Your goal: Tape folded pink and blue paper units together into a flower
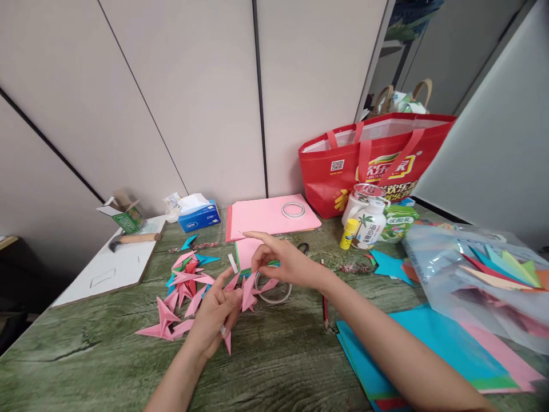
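Between my hands is a pink folded-paper star [247, 294] with several points. My left hand [218, 315] grips it from the left, thumb and fingers closed. A small white strip [233, 263], like a piece of tape, sticks up at my left index fingertip. From the right, my right hand [285, 260] pinches an upper point of the star, its index finger stretched out above. Just behind lies a roll of tape [274, 293], partly covered. Left of my hands, folded paper pieces [184, 280] in pink, red, blue and green lie in a pile.
Pink paper sheets [261, 214] with another tape roll [294, 210] lie at the back. A tissue box [199, 217], a hammer [135, 240] on a white board, a glue stick [349, 234], a bottle [369, 225], a red bag [326, 183], a pencil [325, 303] and blue paper [412, 343] surround the work.
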{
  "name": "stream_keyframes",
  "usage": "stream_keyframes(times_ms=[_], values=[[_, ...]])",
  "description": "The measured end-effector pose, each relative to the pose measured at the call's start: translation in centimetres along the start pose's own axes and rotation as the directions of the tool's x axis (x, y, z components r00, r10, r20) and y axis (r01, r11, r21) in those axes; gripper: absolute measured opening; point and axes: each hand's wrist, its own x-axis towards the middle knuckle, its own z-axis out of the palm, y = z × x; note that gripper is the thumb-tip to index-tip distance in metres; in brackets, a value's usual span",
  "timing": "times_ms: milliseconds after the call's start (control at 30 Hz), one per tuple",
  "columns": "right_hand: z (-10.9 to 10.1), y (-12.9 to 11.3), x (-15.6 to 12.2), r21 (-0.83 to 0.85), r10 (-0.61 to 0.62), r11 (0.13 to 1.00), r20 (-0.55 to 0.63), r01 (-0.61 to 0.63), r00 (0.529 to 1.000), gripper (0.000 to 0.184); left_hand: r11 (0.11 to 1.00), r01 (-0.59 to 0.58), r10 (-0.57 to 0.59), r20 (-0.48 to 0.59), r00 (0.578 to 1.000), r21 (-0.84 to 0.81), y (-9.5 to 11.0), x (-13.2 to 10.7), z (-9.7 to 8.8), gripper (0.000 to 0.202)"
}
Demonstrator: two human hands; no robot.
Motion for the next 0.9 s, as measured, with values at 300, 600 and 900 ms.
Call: stream_keyframes(times_ms=[300,600,900], values=[[0.4,0.3,0.0,-0.091,-0.005,0.996,-0.033,0.002,0.999,0.069,0.998,0.034,-0.03,-0.088,0.996,0.049,0.5,-0.1,0.6,0.078],[0.2,0.0,0.5,-0.093,0.025,0.994,-0.239,-0.048,0.971,0.006,0.996,-0.074,0.087,-0.273,0.958,0.057,-0.3,0.3,0.2,0.093],[0.0,-0.5,-0.3,-0.326,0.172,0.941,0.223,-0.093,0.96,0.015,0.993,-0.054,0.083,-0.302,0.95,0.103,-0.1,0.3,0.6,0.103]])
